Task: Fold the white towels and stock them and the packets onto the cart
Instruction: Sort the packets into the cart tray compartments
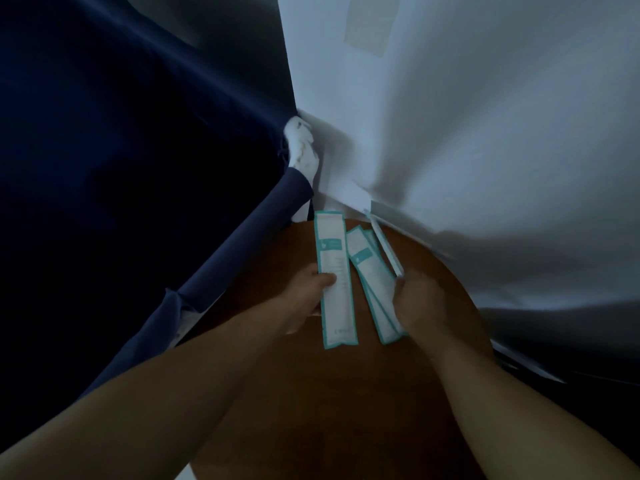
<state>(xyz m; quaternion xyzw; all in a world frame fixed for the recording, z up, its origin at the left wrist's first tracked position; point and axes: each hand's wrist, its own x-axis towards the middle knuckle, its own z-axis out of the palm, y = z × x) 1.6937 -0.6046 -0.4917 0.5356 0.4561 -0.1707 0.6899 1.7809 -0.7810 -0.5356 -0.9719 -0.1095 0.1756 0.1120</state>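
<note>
Long white packets with teal borders lie over a round brown table top (311, 393). My left hand (306, 296) grips one packet (334, 271) at its left edge, thumb on top. My right hand (420, 303) is shut on a small stack of packets (372, 285), which slants to the lower right. One more packet (386, 245) stands on edge just above my right hand. A bunched white towel (301, 143) shows at the corner between the dark cloth and the wall.
A dark blue cloth (121, 168) fills the left side, with a paler blue rolled edge (242, 244) running down along the table. A white wall (450, 116) rises behind and to the right. The scene is dim.
</note>
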